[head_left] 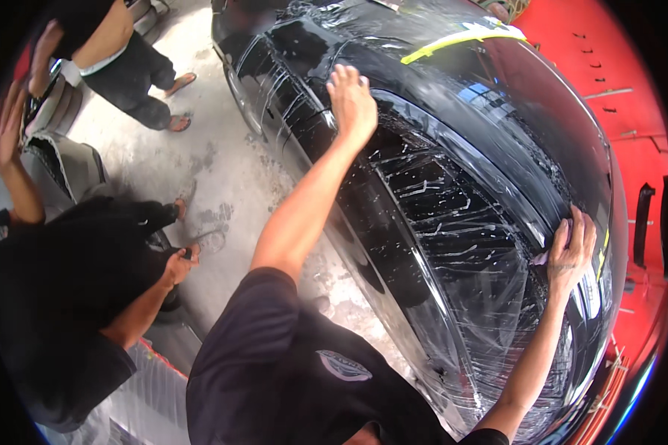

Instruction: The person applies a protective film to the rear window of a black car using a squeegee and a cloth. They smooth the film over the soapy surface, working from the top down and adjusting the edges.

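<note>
A glossy black car (453, 326) stands in front of me. Wet streaks and droplets cover its side windows (453, 200), and clear wrinkled film (490, 304) clings over the rear part. My left hand (352, 104) rests on the upper door frame, its fingers stretched out and nothing in them. Farther right, my right hand (574, 248) presses on the body beside the rear end of the window line. Its fingers are bent around a small purplish piece (539, 259), mostly hidden by the hand; its exact kind does not show.
A yellow-green strip (460, 41) lies across the roof. Behind the car is a red wall (586, 59) with hooks. Two people in dark clothes (59, 289) (130, 74) are at the left, near another car (59, 167). Stained concrete floor (230, 170) runs between.
</note>
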Demonstrator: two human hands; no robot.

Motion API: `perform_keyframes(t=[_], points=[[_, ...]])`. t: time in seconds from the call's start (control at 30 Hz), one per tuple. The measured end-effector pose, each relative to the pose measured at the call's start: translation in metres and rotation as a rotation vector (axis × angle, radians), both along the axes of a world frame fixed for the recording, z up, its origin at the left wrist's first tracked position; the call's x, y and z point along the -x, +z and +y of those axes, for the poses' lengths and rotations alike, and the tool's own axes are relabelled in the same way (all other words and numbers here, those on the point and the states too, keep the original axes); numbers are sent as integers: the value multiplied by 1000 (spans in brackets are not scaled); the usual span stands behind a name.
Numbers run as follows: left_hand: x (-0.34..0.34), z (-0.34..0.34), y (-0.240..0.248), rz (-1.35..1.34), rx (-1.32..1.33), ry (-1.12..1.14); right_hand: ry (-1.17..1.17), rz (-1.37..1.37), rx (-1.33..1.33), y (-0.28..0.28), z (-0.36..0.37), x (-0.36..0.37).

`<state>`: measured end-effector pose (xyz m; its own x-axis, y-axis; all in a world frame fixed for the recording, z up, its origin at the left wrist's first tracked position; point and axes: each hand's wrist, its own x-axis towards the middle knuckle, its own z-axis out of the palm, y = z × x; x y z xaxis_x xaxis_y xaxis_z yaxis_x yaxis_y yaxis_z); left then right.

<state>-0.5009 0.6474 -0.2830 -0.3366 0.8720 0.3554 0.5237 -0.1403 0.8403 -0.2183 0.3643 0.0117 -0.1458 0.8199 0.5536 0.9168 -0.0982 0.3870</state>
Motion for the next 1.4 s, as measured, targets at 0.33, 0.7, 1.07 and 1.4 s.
perform_keyframes(t=[0.33, 0.7, 1.07, 1.4], points=[[41, 48, 20, 222, -157, -134, -7, 8, 9, -2, -5, 1], [32, 71, 11, 416, -534, 50, 13, -3, 8, 2, 2, -2], [57, 61, 4, 263, -331, -205, 13, 9, -12, 1, 0, -3], [-33, -49, 94, 149, -577, -634, -61, 47, -31, -1, -14, 1]])
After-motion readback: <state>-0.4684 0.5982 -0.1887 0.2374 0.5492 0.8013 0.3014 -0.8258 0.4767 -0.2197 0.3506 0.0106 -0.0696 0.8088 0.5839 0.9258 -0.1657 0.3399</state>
